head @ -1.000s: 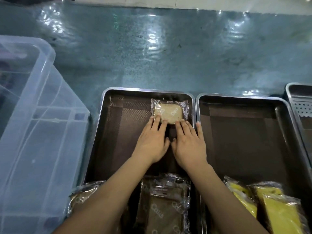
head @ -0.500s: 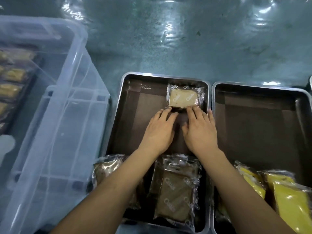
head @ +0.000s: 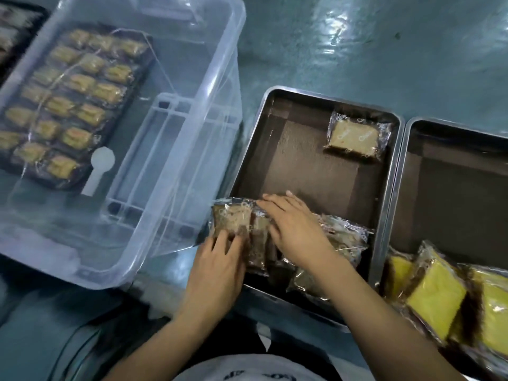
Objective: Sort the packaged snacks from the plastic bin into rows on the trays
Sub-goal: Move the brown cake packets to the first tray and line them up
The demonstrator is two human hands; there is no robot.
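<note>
Fingers of left hand point(head: 220, 270) curl round near edge of brown snack packet point(head: 232, 215). Right hand point(head: 295, 232) lays straight fingers along its far edge, gripping nothing. Pale packet point(head: 354, 137) lies beyond right hand, far in same tray point(head: 302, 174). Plastic bin point(head: 192, 133) left of grip, yellow packets point(head: 434, 295) right.

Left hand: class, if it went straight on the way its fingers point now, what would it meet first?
Left hand meets the brown snack packet at once: its fingers already grip it. Beyond, probably the liner of the left tray; depth is unclear.
</note>
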